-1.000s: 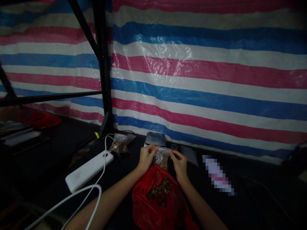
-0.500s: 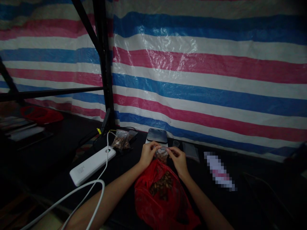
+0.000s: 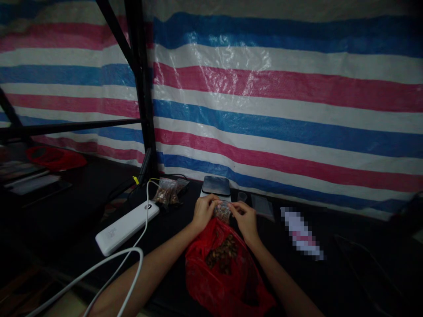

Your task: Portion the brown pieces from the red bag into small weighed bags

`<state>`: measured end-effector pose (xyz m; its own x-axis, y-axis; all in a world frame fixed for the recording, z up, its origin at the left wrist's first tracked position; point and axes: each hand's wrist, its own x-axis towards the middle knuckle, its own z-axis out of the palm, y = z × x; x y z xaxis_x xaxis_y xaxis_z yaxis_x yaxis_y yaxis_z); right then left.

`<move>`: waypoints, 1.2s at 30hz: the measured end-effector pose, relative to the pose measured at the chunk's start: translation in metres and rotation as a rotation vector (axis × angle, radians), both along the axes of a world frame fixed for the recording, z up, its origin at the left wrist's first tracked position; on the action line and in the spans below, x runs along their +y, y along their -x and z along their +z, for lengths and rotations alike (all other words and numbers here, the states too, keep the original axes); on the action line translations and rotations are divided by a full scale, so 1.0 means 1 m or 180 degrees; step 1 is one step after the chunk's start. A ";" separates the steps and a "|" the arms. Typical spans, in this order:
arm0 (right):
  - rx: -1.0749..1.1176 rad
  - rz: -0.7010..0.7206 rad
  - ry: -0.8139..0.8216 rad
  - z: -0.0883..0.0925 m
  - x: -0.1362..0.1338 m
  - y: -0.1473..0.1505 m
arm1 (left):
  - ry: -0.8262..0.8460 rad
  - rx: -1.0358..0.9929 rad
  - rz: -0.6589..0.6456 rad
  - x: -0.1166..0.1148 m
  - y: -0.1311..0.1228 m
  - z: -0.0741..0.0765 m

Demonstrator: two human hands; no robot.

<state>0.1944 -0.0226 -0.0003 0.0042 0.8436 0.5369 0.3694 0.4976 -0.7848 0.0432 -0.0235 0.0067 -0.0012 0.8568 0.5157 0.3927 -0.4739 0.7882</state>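
Note:
Between both hands is a small clear plastic bag (image 3: 223, 214) with brown bits in its lower part. My left hand (image 3: 204, 213) pinches the bag's top edge on one side, and my right hand (image 3: 245, 217) pinches it on the other. Just below, a red plastic bag (image 3: 205, 268) lies spread open with a heap of brown, seed-like pieces (image 3: 224, 252) inside. Behind my fingers stands a small scale (image 3: 216, 186) with a dark top, its front partly hidden by my left hand.
Several filled clear bags (image 3: 168, 192) lie left of the scale, near a white power bank (image 3: 127, 228) with a white cable (image 3: 140, 259). Right of it are a small clear cup (image 3: 242, 197), flat empty bags (image 3: 262, 207) and a blurred-out item (image 3: 302, 234). A black metal post (image 3: 145, 101) rises at left.
Both hands keep their pinch on the clear bag's top with hardly any movement. The whole view has shifted very slightly.

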 end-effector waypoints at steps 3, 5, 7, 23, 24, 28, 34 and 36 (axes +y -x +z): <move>-0.0122 0.0087 0.0070 -0.001 0.001 -0.001 | 0.0008 0.0113 0.0023 0.000 0.001 0.001; -0.0266 0.0153 0.0027 -0.001 0.002 -0.002 | 0.0005 0.0199 0.0012 -0.001 0.001 0.001; -0.0379 0.0191 -0.0048 -0.001 0.001 -0.003 | 0.0007 0.0295 0.0014 -0.002 0.001 0.002; -0.0687 0.0095 -0.0334 0.003 -0.003 -0.003 | -0.0089 0.0606 -0.0256 -0.006 0.000 0.006; -0.0711 0.0072 -0.0348 0.002 -0.003 -0.004 | -0.0104 0.0622 -0.0276 -0.006 0.000 0.006; -0.0816 0.0042 -0.0344 0.000 -0.001 -0.006 | -0.0135 0.0681 -0.0362 -0.006 -0.001 0.007; -0.1020 -0.0097 -0.0487 0.002 -0.003 -0.005 | -0.0066 0.0800 -0.0361 -0.007 -0.001 0.007; -0.1016 -0.0126 -0.0510 0.002 -0.003 -0.005 | -0.0094 0.0790 -0.0342 -0.008 -0.001 0.006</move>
<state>0.1995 -0.0254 0.0015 -0.1540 0.7511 0.6419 0.6047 0.5854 -0.5400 0.0441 -0.0312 0.0130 0.2183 0.8298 0.5136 0.5183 -0.5445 0.6594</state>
